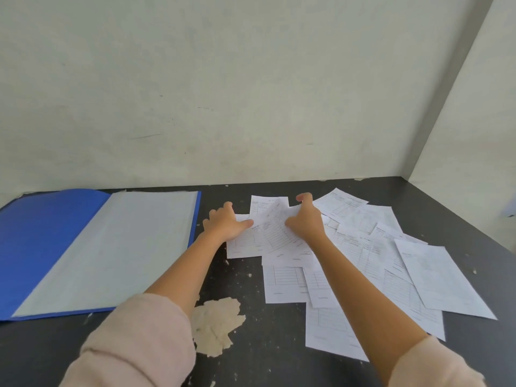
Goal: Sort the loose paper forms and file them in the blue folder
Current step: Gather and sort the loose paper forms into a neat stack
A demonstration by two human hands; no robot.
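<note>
Several white printed paper forms (371, 263) lie scattered and overlapping on the right half of the dark table (243, 344). The blue folder (42, 247) lies open on the left, its pale inner sheet (120, 247) facing up. My left hand (224, 223) presses flat on the leftmost forms, fingers spread. My right hand (304, 219) pinches a tilted form (275, 227) at the far side of the pile, lifting its edge between thumb and fingers.
A cream patch of chipped surface (216, 325) marks the table near the front centre. A pale wall (223, 93) closes the back and a second wall (474, 121) the right. Small pale flecks dot the tabletop between folder and forms.
</note>
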